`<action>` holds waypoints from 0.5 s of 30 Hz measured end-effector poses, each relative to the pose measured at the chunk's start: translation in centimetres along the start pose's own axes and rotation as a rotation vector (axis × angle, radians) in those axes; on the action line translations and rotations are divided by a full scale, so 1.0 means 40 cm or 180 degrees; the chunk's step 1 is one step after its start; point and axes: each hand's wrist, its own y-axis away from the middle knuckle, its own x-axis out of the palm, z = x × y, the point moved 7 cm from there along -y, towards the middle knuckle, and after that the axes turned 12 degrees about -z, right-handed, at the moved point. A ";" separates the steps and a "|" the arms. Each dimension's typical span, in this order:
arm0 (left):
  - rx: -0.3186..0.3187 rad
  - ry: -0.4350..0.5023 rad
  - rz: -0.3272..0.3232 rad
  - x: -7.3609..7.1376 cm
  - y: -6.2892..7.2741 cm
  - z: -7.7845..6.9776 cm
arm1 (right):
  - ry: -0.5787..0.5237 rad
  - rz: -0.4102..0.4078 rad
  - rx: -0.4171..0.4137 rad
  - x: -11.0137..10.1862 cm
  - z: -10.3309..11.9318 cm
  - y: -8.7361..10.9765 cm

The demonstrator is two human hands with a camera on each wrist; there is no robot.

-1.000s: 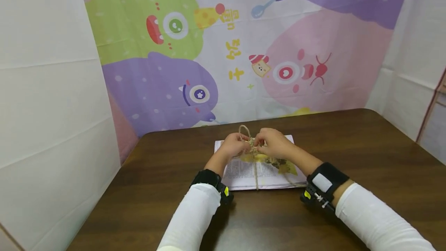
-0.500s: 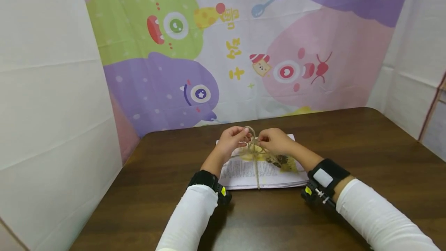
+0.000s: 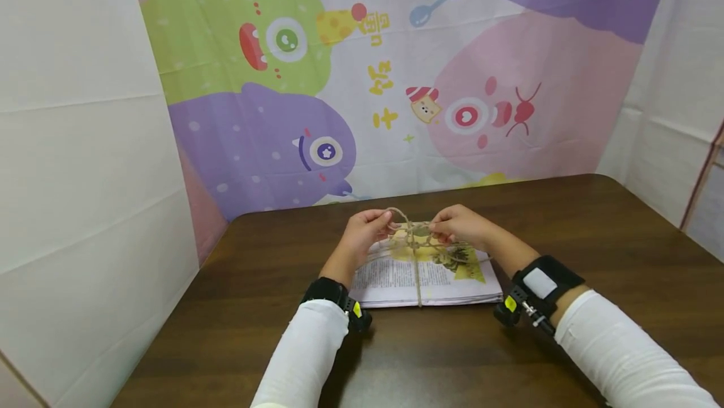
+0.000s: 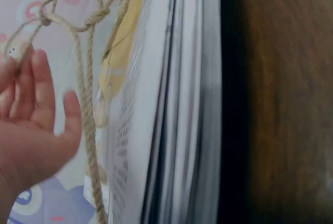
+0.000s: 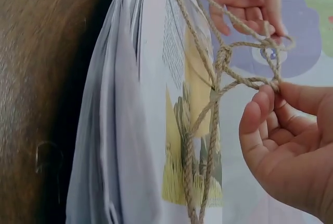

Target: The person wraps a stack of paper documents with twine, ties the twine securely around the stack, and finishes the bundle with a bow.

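A stack of printed papers (image 3: 390, 285) lies flat on the table, bound crosswise with twine (image 3: 417, 276). Over its far half, my left hand (image 3: 362, 235) pinches a loop of the twine between thumb and fingers. To the right, my right hand (image 3: 460, 227) pinches another part of it. Between the hands, the twine forms loose loops above a knot (image 5: 223, 57), seen in the right wrist view. There, thumb and fingertips of the right hand (image 5: 296, 140) meet on the cord. The left wrist view shows the left hand (image 4: 39, 125) beside the stack's edge.
The brown wooden table (image 3: 430, 364) extends around the stack. Behind it hangs a cartoon-printed cloth (image 3: 384, 163), and white sheeting (image 3: 85, 144) hangs on the left. Both wrists carry black straps with cameras (image 3: 359, 320).
My hands have drawn apart, left hand leftward and right hand rightward. The twine loop that stood upright earlier now leans toward the left hand, and more of the knot and printed page shows.
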 end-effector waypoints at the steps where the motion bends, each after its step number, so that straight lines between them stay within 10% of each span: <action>1: -0.0009 -0.0126 -0.0082 -0.007 -0.003 0.004 | -0.0015 -0.0025 0.0031 -0.003 -0.003 0.001; 15: -0.0148 -0.1715 -0.0685 -0.063 0.003 0.029 | 0.2048 -0.0556 -0.0731 -0.056 -0.005 0.014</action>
